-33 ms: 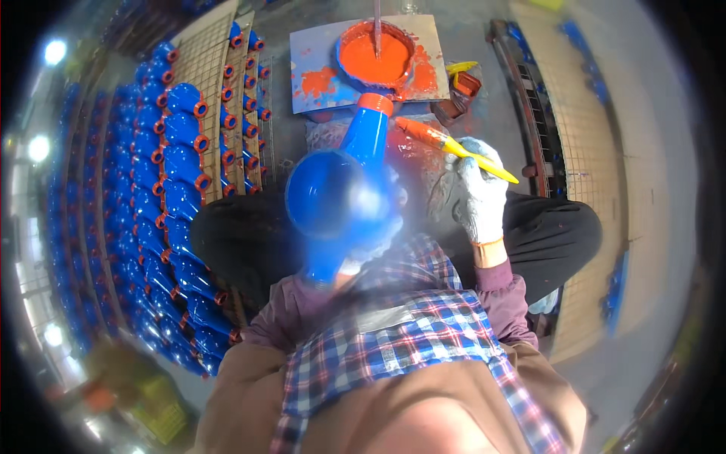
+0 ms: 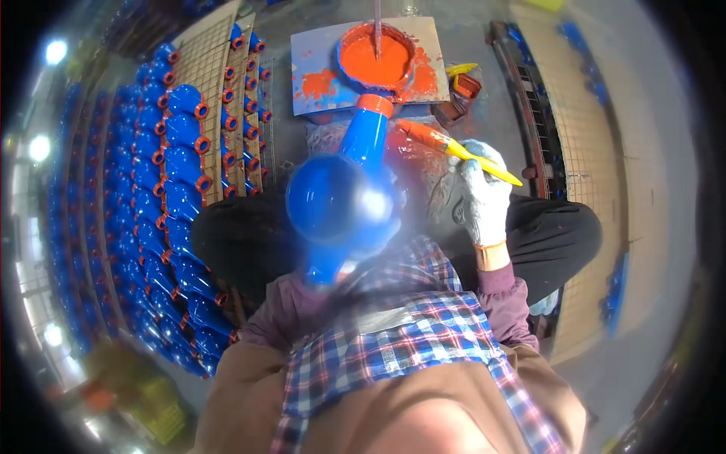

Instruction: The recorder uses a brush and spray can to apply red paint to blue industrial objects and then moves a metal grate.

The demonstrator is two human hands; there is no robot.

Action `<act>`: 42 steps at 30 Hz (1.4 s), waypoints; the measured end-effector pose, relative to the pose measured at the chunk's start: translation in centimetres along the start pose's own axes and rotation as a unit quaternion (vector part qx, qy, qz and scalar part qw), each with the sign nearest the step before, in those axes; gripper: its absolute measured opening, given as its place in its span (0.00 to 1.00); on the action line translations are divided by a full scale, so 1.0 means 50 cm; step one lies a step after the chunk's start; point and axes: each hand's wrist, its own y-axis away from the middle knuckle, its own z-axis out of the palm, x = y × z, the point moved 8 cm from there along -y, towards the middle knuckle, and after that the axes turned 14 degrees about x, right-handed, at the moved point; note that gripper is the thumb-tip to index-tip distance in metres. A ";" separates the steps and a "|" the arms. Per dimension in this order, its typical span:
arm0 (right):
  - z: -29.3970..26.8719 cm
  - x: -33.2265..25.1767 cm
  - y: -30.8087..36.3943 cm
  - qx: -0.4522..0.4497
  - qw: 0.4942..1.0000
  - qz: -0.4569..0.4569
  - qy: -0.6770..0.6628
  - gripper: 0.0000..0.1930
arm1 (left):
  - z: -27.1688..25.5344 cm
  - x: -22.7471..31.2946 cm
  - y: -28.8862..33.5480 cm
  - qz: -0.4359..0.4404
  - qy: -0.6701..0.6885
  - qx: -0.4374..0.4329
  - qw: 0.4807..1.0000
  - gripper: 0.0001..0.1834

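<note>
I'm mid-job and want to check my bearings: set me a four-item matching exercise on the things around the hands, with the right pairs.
Things
1. Brush
2. Paint bowl
3. Large blue fitting
4. Rows of blue parts

Places
A. At the person's left
B. In the gloved right hand
C. Mid-picture, orange-red end toward the bowl
D. On the paint-spattered board

Pairs: 1-B, 2-D, 3-C, 4-A

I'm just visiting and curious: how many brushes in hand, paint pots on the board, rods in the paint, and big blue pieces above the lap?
Brush in the right hand: 1
Pot on the board: 1
Rod in the paint: 1
Blue piece: 1
Total: 4
</note>
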 end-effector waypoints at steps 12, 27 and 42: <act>-0.037 -0.199 -0.001 0.002 0.989 -0.121 0.086 0.12 | 0.142 0.164 0.059 0.384 -0.794 -0.102 0.460 0.58; -0.013 -0.235 0.005 0.058 0.995 -0.058 0.063 0.09 | 0.234 0.113 0.040 0.409 -0.907 -0.026 0.093 0.39; 0.061 -0.194 0.014 -0.089 0.961 -0.239 0.105 0.10 | 0.153 0.156 -0.002 0.301 -0.920 0.057 0.245 0.37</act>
